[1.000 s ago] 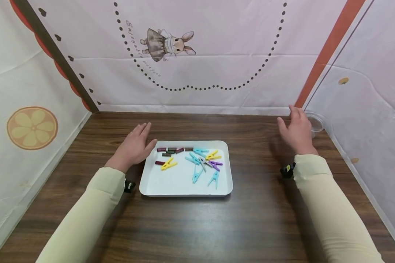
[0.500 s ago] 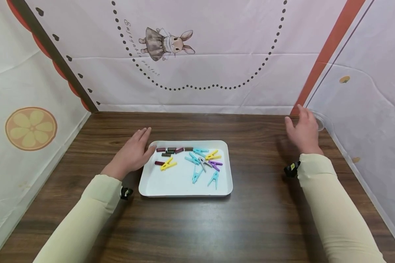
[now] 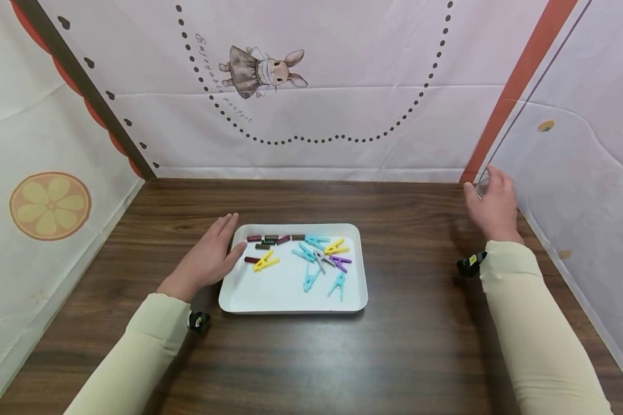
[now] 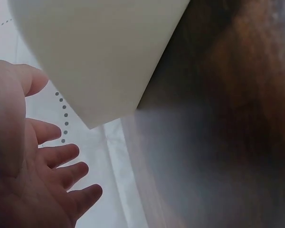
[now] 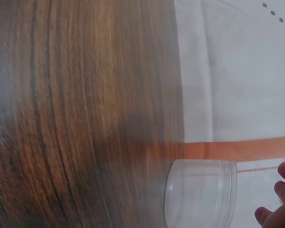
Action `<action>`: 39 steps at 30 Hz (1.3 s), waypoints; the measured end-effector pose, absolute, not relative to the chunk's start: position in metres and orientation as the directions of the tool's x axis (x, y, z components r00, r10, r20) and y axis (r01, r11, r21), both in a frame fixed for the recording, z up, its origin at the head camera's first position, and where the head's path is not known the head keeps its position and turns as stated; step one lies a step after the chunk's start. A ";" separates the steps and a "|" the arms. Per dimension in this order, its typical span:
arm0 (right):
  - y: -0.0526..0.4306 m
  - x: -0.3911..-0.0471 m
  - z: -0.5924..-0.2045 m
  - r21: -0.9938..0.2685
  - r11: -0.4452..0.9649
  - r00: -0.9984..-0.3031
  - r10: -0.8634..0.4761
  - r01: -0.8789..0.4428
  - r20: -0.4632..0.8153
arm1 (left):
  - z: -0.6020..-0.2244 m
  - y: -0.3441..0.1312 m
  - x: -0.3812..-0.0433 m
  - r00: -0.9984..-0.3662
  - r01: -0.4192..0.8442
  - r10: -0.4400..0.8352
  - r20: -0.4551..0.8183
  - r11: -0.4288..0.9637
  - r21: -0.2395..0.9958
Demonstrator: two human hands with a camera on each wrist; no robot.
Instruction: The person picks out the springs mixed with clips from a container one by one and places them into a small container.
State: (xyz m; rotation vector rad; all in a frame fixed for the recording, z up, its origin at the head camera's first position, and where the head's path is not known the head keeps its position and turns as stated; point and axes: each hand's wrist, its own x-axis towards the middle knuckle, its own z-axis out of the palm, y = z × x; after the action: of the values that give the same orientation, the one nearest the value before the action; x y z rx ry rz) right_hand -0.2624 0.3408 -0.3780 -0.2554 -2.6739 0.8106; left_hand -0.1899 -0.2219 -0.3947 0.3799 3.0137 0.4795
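The clear plastic jar is standing upright at the far right of the table, and I am seeing the right hand hovering near it, fingers spread, while the left hand is holding relaxed fingers beside the white tray of clothespins, contact unclear.

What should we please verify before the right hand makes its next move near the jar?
1. Jar upright: ok.
2. Right hand free of other things: ok, it holds nothing.
3. Jar gripped: not ok, the right wrist view shows a gap between hand and jar.
4. Left hand touching the tray: cannot tell, the thumb overlaps its rim in the head view.
5. Clips inside the tray: ok.
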 end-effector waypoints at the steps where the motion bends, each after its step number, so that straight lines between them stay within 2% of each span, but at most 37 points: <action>1: 0.341 -0.262 -0.378 -0.570 0.817 -0.927 0.272 0.082 0.256 | -0.395 -0.222 -0.189 -0.968 0.230 0.251 -0.028 0.921 0.314; 31: 0.361 -0.264 -0.389 -0.642 0.752 -0.907 0.364 0.151 0.212 | -0.413 -0.215 -0.171 -0.972 0.179 0.220 -0.085 0.923 0.341; 39: 0.370 -0.265 -0.391 -0.677 0.713 -0.912 0.381 0.185 0.153 | -0.416 -0.215 -0.172 -0.973 0.137 0.193 -0.125 0.924 0.358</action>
State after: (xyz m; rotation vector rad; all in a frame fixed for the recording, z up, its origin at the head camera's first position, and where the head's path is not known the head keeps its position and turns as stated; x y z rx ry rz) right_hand -0.2650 0.3695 -0.3913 -0.4465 -2.6387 0.9982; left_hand -0.1717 -0.2150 -0.4162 0.2523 2.9253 0.5275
